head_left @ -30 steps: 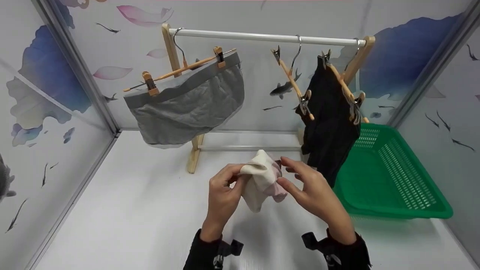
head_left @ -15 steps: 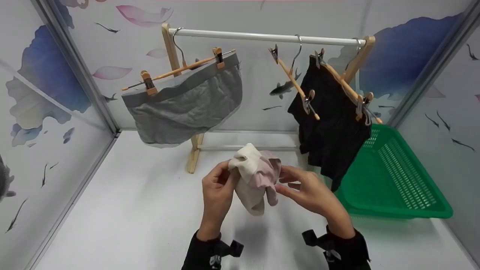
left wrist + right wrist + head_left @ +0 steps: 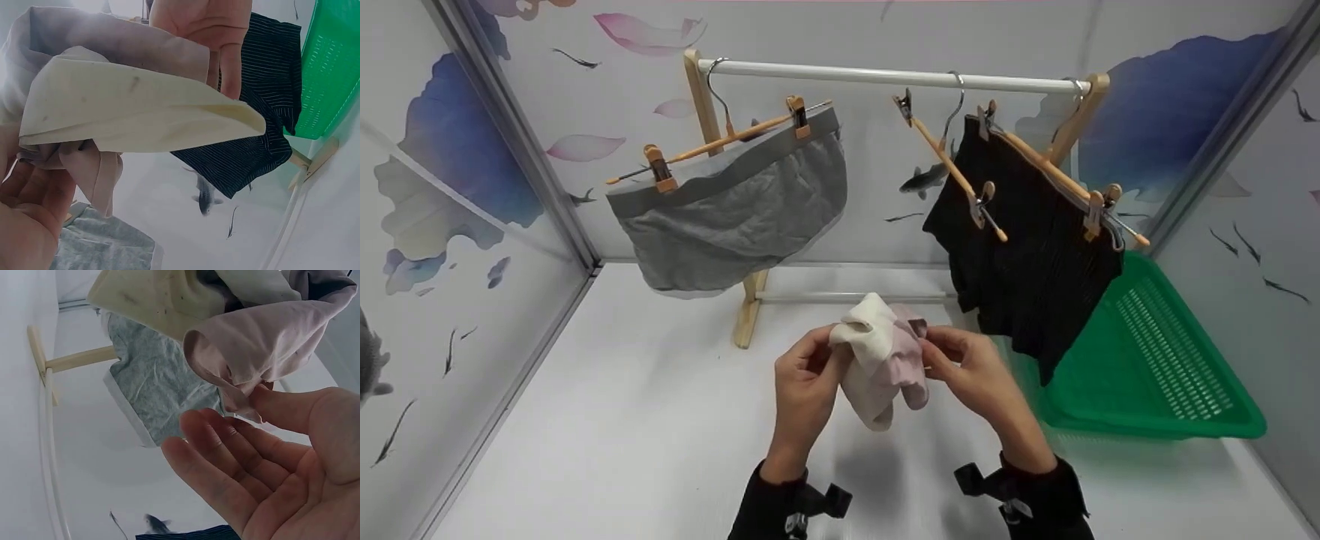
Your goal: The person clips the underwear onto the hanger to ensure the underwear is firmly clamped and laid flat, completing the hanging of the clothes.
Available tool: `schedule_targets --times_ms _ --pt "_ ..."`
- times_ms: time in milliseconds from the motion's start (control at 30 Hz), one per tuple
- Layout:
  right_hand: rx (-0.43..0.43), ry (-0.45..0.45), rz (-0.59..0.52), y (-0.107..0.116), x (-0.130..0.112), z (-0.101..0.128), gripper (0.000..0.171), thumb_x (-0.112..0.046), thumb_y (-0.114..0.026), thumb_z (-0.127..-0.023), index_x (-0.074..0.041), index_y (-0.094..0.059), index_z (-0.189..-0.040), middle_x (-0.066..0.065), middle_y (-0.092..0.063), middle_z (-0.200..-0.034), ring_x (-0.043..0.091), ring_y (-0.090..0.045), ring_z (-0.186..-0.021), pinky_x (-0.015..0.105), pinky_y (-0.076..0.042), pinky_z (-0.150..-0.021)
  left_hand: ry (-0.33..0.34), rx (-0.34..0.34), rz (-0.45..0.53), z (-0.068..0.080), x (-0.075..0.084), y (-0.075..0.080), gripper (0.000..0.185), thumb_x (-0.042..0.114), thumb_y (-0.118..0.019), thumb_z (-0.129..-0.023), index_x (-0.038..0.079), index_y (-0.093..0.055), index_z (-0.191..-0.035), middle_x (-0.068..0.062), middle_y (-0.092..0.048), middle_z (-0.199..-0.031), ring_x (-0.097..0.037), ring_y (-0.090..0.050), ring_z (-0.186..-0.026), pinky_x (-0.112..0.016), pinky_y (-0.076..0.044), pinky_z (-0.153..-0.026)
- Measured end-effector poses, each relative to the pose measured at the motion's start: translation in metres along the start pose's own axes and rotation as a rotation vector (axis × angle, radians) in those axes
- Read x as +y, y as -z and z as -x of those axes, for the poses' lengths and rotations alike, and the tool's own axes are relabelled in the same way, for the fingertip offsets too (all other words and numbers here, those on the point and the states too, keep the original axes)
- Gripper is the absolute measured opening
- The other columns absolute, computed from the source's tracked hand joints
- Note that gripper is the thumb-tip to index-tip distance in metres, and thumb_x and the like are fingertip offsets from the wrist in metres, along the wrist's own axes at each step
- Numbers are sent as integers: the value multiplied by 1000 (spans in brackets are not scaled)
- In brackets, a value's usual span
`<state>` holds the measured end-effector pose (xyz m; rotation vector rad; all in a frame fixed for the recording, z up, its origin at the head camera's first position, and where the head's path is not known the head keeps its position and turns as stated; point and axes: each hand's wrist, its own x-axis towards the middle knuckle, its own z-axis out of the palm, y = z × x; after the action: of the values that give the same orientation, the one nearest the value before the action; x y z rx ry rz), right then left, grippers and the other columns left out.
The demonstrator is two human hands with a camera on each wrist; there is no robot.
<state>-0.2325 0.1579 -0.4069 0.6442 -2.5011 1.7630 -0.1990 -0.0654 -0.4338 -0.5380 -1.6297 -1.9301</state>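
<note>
Between both hands hangs a crumpled pink and cream garment, held in the air over the white tabletop; its folds hide what kind it is. My left hand pinches its cream side between thumb and fingers. On the pink edge, the thumb and index finger of my right hand pinch the fabric, while its other fingers extend loosely in the right wrist view. Behind the hands, grey underpants hang by two clips from a hanger. Black ribbed shorts hang from another clip hanger at the right.
A wooden rack with a white rail stands at the back. Its middle clip hanger bears no garment and overlaps the black shorts. Beside the rack, at the right, sits a green plastic basket. Printed wall panels enclose the sides and back.
The black shorts and their hanger have turned to face forward more, and the middle hanger has swung slightly. My right hand has moved left and now pinches the garment's pink edge, with more pink spread out.
</note>
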Motion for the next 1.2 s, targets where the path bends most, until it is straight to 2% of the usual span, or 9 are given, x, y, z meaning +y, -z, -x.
schedule_targets --times_ms 200,400,500,600,667,733,933,1033,1200 --pt "89 -8 -27 0 3 -3 19 -11 -65 -101 5 -73 -108 14 -72 -91 20 -72 -80 34 -60 -72 -2 -29 -35 -3 -3 8 16 -2 -67 -96 1 -72 -111 -9 -72 -98 -17 -65 -78 -29 -55 -67" --pt "202 -8 -27 4 7 -4 16 -8 -63 -101 5 -72 -107 14 -71 -88 21 -71 -79 33 -60 -68 -140 -246 -164 -9 -12 27 24 -2 -68 -95 10 -75 -115 -4 -73 -114 -23 -69 -106 -35 -55 -90" --pt "227 -13 5 6 10 -5 16 -9 -64 -101 4 -72 -106 14 -71 -89 21 -71 -78 32 -60 -67 -214 -337 -269 -11 -21 36 24 -1 -72 -92 10 -77 -113 -5 -73 -117 -24 -68 -111 -36 -54 -93" --pt "230 -3 51 7 14 -5 16 -10 -64 -101 3 -72 -105 11 -69 -86 20 -68 -75 29 -60 -66 -283 -386 -438 -12 -30 43 20 0 -77 -88 9 -80 -106 -7 -74 -115 -25 -68 -111 -41 -53 -94" --pt "219 19 104 7 16 -6 16 -11 -65 -101 2 -73 -105 8 -69 -83 19 -65 -72 26 -58 -63 -295 -412 -545 -11 -36 46 19 1 -80 -85 9 -81 -101 -8 -74 -112 -26 -69 -107 -43 -54 -92" --pt "199 49 159 7 19 -6 15 -12 -65 -101 0 -74 -103 5 -68 -81 17 -62 -67 24 -55 -60 -266 -449 -608 -9 -41 49 18 1 -81 -83 9 -82 -100 -9 -75 -110 -26 -69 -105 -44 -54 -90" --pt "139 124 254 6 26 -9 12 -12 -66 -100 -4 -75 -101 -1 -72 -85 12 -60 -69 23 -49 -64 -60 -538 -669 -3 -52 53 18 3 -79 -86 8 -82 -103 -6 -76 -108 -24 -70 -103 -41 -55 -90" --pt "119 120 241 5 27 -9 13 -12 -67 -100 -3 -76 -101 1 -73 -88 14 -62 -72 23 -50 -66 23 -541 -700 -1 -57 55 17 6 -79 -87 9 -82 -103 -3 -76 -105 -21 -71 -100 -40 -55 -89" --pt "110 99 234 4 28 -9 14 -13 -66 -100 -3 -75 -100 3 -73 -87 14 -59 -68 24 -47 -63 98 -510 -744 1 -59 62 16 11 -80 -87 11 -82 -103 -1 -77 -100 -19 -72 -95 -38 -56 -85"
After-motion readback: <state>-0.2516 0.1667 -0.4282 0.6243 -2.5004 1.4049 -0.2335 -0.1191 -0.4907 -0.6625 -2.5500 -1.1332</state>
